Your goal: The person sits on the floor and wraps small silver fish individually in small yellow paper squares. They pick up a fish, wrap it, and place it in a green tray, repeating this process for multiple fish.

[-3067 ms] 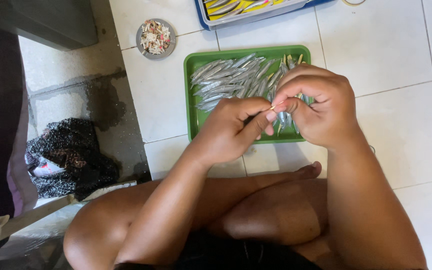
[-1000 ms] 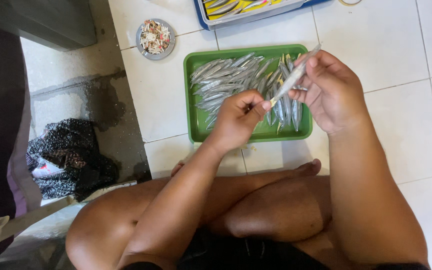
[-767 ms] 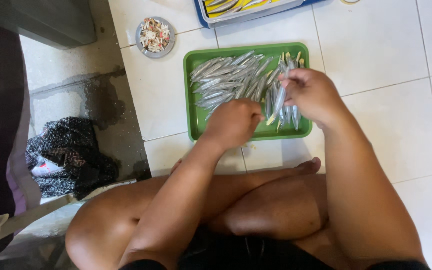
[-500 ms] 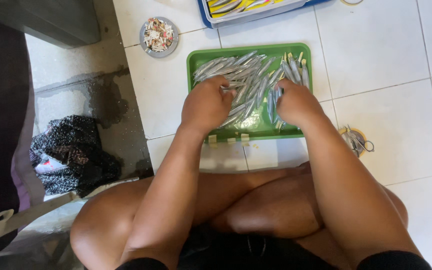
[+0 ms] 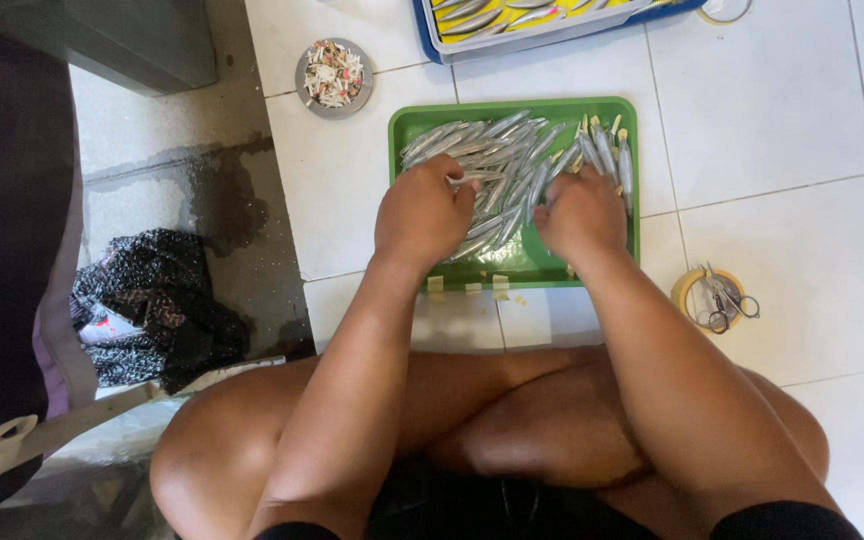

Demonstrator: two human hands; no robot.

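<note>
Leftmost, a crumpled dark speckled cloth (image 5: 157,315) lies on the grey concrete strip beside the white tiled floor (image 5: 812,150), well apart from the work. Next, a small round metal dish of pale scraps (image 5: 333,76) stands on the tiles just beyond the upper left corner of the green rectangular plastic tray (image 5: 409,125), presumably set within reach so that waste stays apart from the fish. The tray lies on the floor directly in front of the seated person's crossed legs and holds a heap of small slender silver fish (image 5: 497,165), piled toward its left and middle, with a few laid side by side along its right edge. The left hand (image 5: 420,212) rests palm down on the left of the heap, fingers curled onto the fish; whether it has closed on any one fish cannot be told. The right hand (image 5: 580,212) likewise lies palm down on the right of the heap, fingers bent into it, its grip equally hidden. Small pale cut pieces (image 5: 472,287) lie along the tray's near edge. Farther right, small metal scissors (image 5: 727,298) rest across a yellowish tape roll (image 5: 692,288), near the right forearm. At the top, a blue-rimmed tray (image 5: 552,25) shows further fish.
</note>
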